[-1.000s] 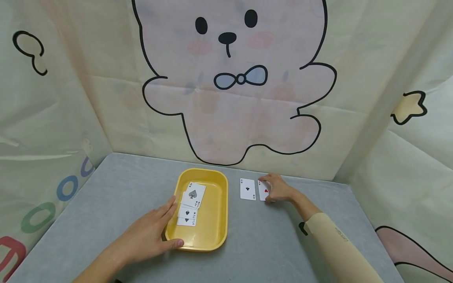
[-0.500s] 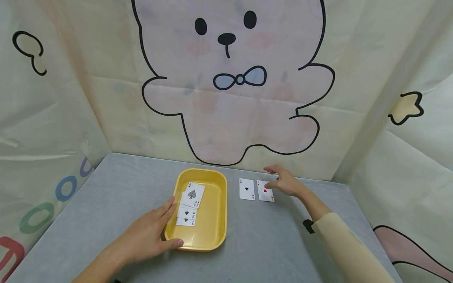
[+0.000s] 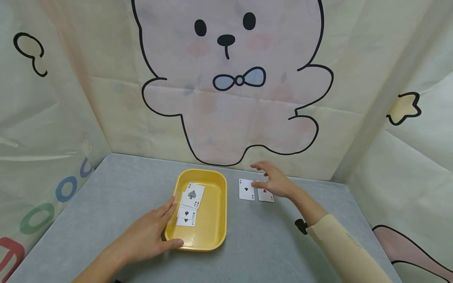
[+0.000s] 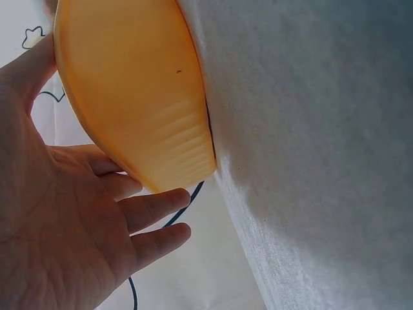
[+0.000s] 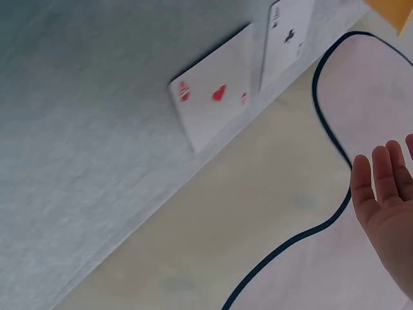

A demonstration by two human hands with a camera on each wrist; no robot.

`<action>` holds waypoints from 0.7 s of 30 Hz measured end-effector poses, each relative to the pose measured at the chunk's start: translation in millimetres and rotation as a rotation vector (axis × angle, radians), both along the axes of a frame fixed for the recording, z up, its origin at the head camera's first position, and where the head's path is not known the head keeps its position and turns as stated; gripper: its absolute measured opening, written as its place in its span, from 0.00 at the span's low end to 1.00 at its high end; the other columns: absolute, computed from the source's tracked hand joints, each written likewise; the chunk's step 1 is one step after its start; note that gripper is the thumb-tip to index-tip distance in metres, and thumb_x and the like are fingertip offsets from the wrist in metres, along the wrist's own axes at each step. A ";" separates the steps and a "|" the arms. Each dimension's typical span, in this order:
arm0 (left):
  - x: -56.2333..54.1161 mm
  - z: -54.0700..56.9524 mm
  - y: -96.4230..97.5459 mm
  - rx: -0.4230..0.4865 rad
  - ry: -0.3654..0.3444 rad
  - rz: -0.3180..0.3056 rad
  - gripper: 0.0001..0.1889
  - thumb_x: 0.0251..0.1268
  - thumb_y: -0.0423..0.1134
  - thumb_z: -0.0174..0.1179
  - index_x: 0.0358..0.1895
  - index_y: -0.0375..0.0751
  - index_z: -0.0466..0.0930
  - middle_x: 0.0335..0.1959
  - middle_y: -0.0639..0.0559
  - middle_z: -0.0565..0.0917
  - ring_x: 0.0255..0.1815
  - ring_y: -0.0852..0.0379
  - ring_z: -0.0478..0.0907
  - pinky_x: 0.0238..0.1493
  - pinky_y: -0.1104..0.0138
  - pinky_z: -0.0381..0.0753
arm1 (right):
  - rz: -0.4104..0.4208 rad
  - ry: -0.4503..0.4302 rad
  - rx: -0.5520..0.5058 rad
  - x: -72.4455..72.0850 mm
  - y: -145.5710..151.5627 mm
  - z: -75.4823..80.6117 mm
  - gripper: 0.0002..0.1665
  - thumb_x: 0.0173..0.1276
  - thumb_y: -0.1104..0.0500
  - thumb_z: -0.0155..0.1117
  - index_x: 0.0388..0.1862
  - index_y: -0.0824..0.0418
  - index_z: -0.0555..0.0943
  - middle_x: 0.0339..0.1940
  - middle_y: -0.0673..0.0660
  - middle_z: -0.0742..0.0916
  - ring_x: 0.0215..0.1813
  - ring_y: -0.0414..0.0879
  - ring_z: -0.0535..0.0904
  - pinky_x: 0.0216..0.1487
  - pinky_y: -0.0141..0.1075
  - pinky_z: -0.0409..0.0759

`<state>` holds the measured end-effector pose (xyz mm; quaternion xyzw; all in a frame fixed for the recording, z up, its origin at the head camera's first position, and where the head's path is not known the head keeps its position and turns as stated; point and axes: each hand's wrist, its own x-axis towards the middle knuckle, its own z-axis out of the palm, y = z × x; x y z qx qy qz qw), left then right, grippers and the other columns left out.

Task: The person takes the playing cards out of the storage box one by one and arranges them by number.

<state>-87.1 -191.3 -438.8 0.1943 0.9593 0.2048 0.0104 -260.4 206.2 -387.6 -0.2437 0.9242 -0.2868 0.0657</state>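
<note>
My left hand (image 3: pixel 148 232) holds the near left corner of a yellow plastic tray (image 3: pixel 221 220), thumb over the front rim and fingertips at the left rim. Seen from the left wrist, the outer fingers stick out beside the tray wall (image 4: pixel 142 84). Inside the tray lie overlapping playing cards, an ace of spades (image 3: pixel 192 195) on top. My right hand (image 3: pixel 277 182) hovers above the table with fingers loosely spread, holding nothing. Beneath it are the ace of hearts (image 5: pixel 213 93), partly hidden in the head view, and the ace of clubs (image 3: pixel 245 192), lying flat and face up.
Grey cloth covers the table (image 3: pixel 247 243). A fabric backdrop (image 3: pixel 124 129) with a cartoon bear rises right behind the cards, and side panels (image 3: pixel 407 165) stand left and right.
My right hand has let go of the ace of hearts, lifted away from it, then moved left toward the ace of clubs. The left hand and tray stay put.
</note>
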 end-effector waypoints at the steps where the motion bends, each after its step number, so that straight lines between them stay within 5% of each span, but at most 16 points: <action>1: -0.1 -0.2 0.2 0.000 -0.002 0.001 0.56 0.62 0.73 0.65 0.81 0.33 0.61 0.83 0.41 0.59 0.73 0.35 0.71 0.68 0.42 0.73 | -0.001 0.000 0.006 1.2 -4.3 0.4 0.39 0.68 0.50 0.71 0.76 0.59 0.74 0.74 0.60 0.75 0.71 0.61 0.72 0.67 0.60 0.75; 11: 0.1 -0.3 0.7 -0.008 -0.007 0.002 0.57 0.61 0.74 0.64 0.81 0.33 0.61 0.84 0.42 0.59 0.73 0.35 0.71 0.68 0.42 0.74 | 0.086 -0.022 -0.039 9.3 -46.0 -6.4 0.38 0.69 0.50 0.73 0.75 0.56 0.74 0.71 0.56 0.77 0.68 0.55 0.73 0.70 0.59 0.74; 21: -0.4 -0.1 0.5 -0.009 -0.004 0.001 0.56 0.62 0.72 0.65 0.81 0.34 0.60 0.84 0.41 0.59 0.74 0.35 0.70 0.68 0.42 0.73 | 0.081 0.032 -0.036 16.7 -85.4 -16.2 0.38 0.68 0.49 0.72 0.75 0.58 0.75 0.76 0.59 0.74 0.78 0.59 0.65 0.76 0.61 0.64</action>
